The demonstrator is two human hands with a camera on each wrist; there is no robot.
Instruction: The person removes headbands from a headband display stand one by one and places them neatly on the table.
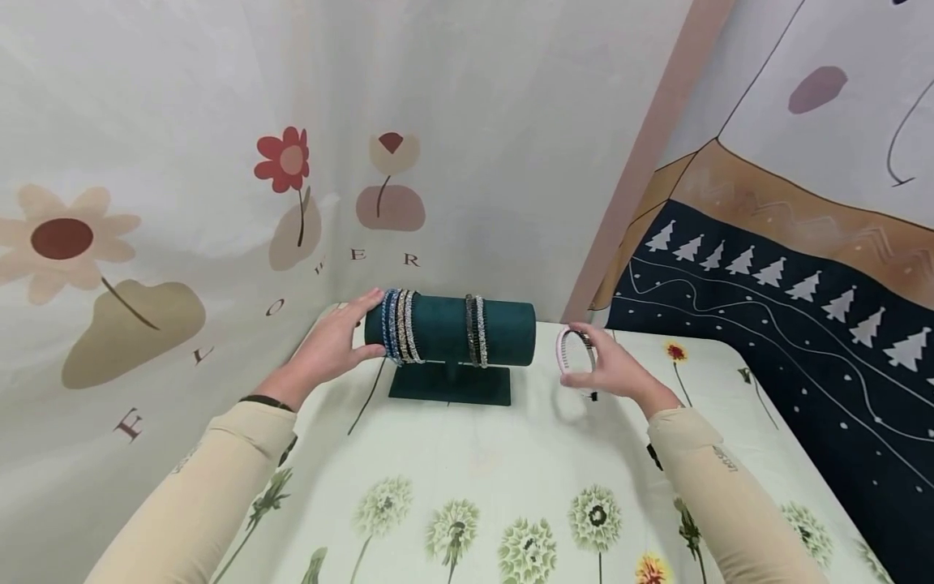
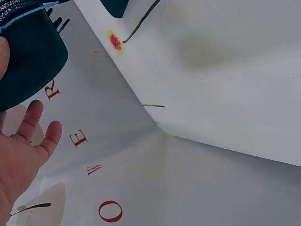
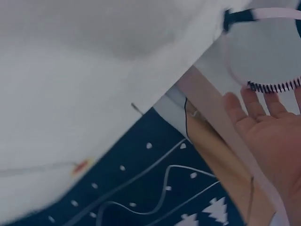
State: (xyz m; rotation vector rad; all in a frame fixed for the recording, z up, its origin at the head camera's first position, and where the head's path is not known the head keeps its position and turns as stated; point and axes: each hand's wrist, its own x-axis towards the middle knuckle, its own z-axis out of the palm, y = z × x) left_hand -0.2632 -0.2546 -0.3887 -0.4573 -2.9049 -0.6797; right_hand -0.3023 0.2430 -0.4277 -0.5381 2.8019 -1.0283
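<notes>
A dark green bracelet display stand (image 1: 441, 332) with a padded roll and a flat base stands on the table. My left hand (image 1: 328, 349) holds the roll's left end, thumb in front and fingers over the far side; in the left wrist view two of its fingers (image 2: 51, 139) spread away from the roll. Several blue, gold and silver bracelets (image 1: 400, 324) circle the roll near that hand. Dark and silver bracelets (image 1: 476, 328) sit right of its middle. To the right of the stand, my right hand (image 1: 616, 365) pinches a pink bracelet (image 3: 275, 13) with dark stripes, raised above the table.
A white cloth with printed dandelions and flowers (image 1: 474, 462) covers the table. Behind and to the left hangs a pale curtain (image 1: 496, 162) with flowers and letters. A dark blue fabric panel with white trees (image 1: 773, 341) hangs along the right edge.
</notes>
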